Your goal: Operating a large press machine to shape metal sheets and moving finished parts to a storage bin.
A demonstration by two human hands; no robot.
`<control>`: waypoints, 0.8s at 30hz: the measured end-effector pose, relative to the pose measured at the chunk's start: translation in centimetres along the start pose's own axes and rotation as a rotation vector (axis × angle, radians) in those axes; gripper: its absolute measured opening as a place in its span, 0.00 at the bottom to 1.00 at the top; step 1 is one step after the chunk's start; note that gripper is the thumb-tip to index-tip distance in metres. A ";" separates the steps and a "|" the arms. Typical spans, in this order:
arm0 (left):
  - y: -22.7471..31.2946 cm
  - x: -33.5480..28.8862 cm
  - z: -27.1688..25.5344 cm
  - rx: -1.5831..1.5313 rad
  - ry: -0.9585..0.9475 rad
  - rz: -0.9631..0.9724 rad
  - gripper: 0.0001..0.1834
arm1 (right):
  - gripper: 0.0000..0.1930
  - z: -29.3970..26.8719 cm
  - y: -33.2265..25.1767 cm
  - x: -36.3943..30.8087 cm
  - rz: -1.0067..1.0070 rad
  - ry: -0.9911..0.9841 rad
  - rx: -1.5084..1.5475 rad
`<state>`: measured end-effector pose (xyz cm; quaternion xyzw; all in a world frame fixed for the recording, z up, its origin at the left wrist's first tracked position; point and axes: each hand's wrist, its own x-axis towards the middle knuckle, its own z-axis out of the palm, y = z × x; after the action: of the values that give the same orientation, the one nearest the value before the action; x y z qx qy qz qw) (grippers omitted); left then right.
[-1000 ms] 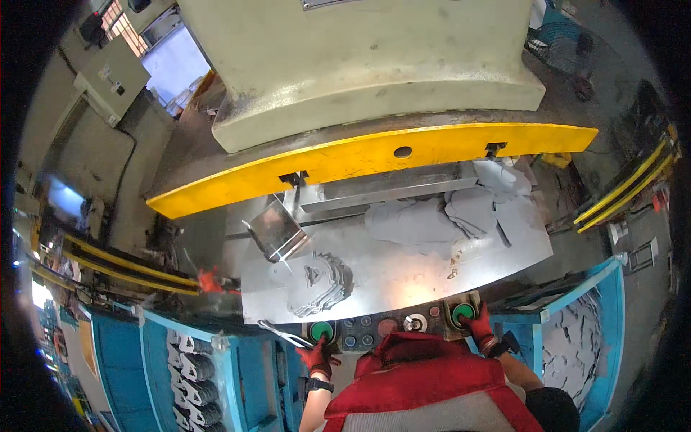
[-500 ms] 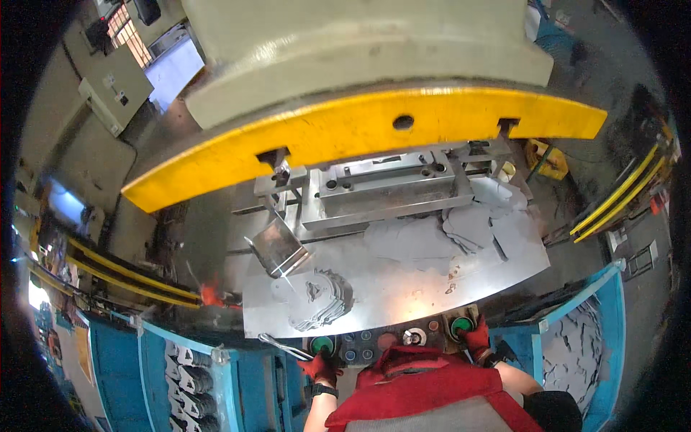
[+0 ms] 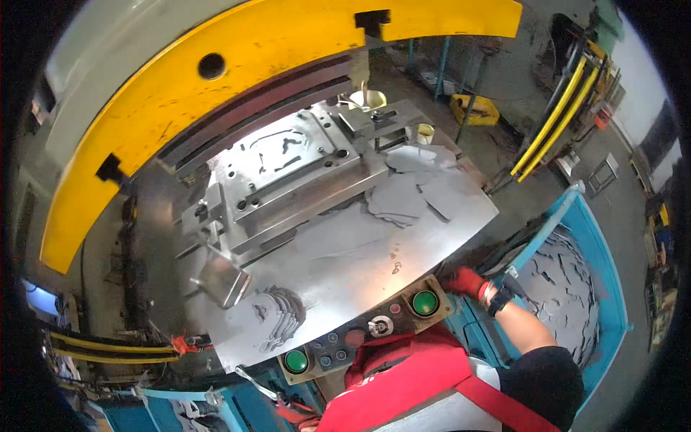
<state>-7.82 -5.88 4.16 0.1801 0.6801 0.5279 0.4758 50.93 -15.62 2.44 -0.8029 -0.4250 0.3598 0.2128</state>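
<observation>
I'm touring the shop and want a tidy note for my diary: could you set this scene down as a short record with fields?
Left hand: red glove, seemingly holding a silver metal tool
Right hand: red glove, blurred, beside the control panel
Green buttons: two, both uncovered
Metal tabletop: stacked flat pieces toward the left
Picture top: notched yellow beam
Right side: blue bin with grey metal pieces

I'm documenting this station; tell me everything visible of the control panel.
The control panel is a long, narrow, worn, metal-looking box, slanting along the worktable's near edge. A round green button sits at each end; between are smaller dark and reddish buttons and a silvery round fitting. The red apron hides part of its near side; both green buttons are uncovered.
</observation>
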 end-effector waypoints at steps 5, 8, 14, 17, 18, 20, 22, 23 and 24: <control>-1.9 1.8 -2.3 0.216 -0.091 0.107 0.19 | 0.18 -7.3 -12.2 3.6 -0.019 0.507 0.274; -3.5 4.7 -5.6 0.382 -0.261 0.271 0.20 | 0.21 -7.5 -15.5 7.8 -0.106 0.548 0.242; 3.3 -2.8 1.2 -0.135 -0.379 0.228 0.18 | 0.36 -6.4 -19.4 16.5 -0.443 0.631 -0.620; 2.2 -2.3 0.4 -0.318 -0.227 0.002 0.10 | 0.42 -9.7 -20.3 17.8 -0.374 0.332 -0.486; 2.3 -2.2 0.8 -0.256 -0.150 0.013 0.10 | 0.43 -10.2 -20.7 17.4 -0.269 0.361 -0.527; 6.8 -5.2 4.1 -0.168 -0.088 0.164 0.11 | 0.44 -11.3 -19.8 18.6 -0.148 0.318 -0.685; 10.5 -8.3 5.7 -0.067 -0.067 0.292 0.12 | 0.44 -12.0 -19.6 19.8 -0.109 0.321 -0.736; 11.7 -9.2 6.2 -0.147 -0.095 0.185 0.12 | 0.42 -12.3 -19.7 20.6 -0.077 0.268 -0.725; 12.8 -9.7 6.9 -0.224 -0.135 0.077 0.13 | 0.41 -12.8 -19.5 21.3 -0.036 0.222 -0.710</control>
<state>-0.64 -4.53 20.09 0.1871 0.5759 0.6050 0.5170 58.40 12.43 14.93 -0.8533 -0.5116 0.0971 -0.0279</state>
